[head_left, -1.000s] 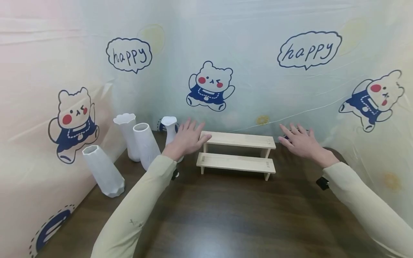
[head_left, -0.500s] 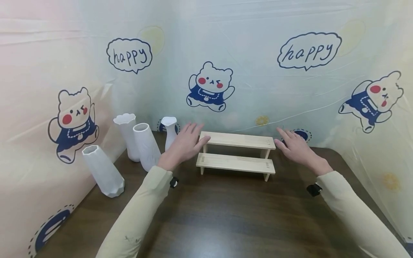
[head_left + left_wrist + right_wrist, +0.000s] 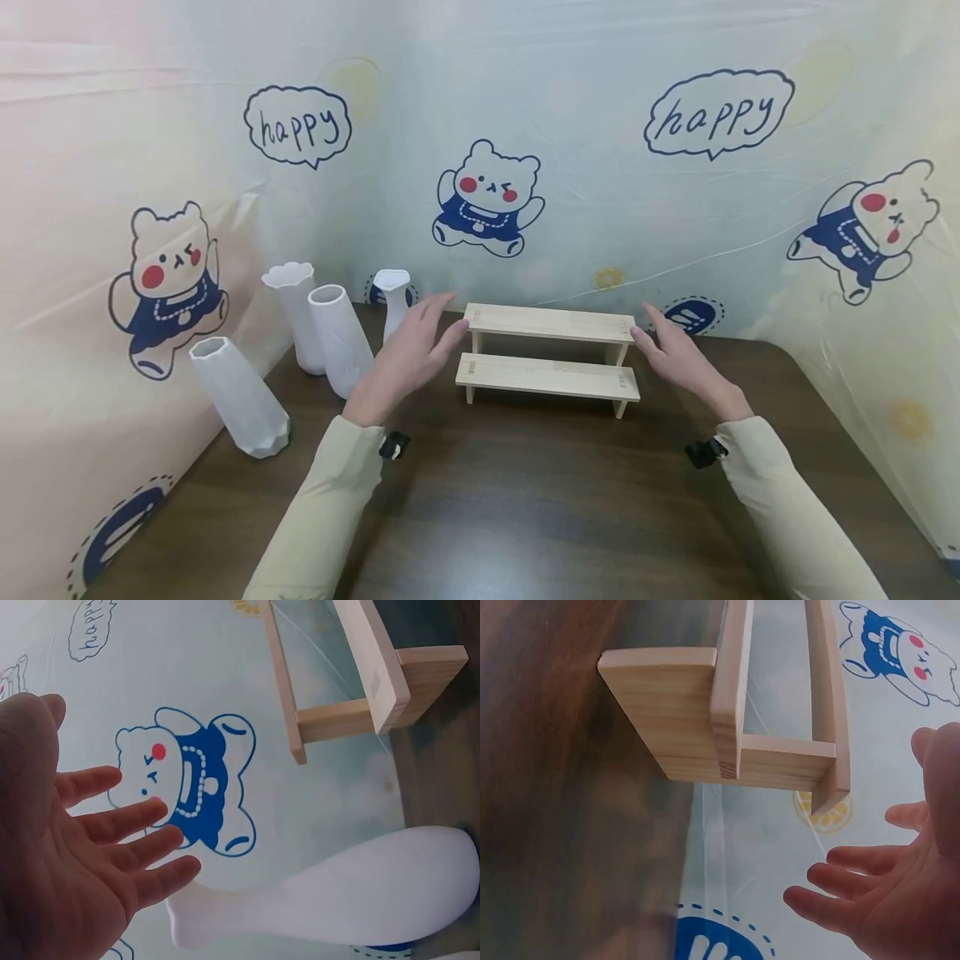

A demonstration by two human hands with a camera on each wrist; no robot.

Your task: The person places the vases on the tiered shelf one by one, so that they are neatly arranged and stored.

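Both my grips are empty, fingers extended and apart, as my left hand point(image 3: 405, 358), near a slim white vase point(image 3: 393, 300), and my right hand point(image 3: 686, 362) hover just beside the ends of the pale stepped stand point(image 3: 551, 322) on the brown table point(image 3: 540, 492).

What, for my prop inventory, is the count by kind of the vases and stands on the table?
White vases: 4
Two-step wooden stand: 1
Total: 5
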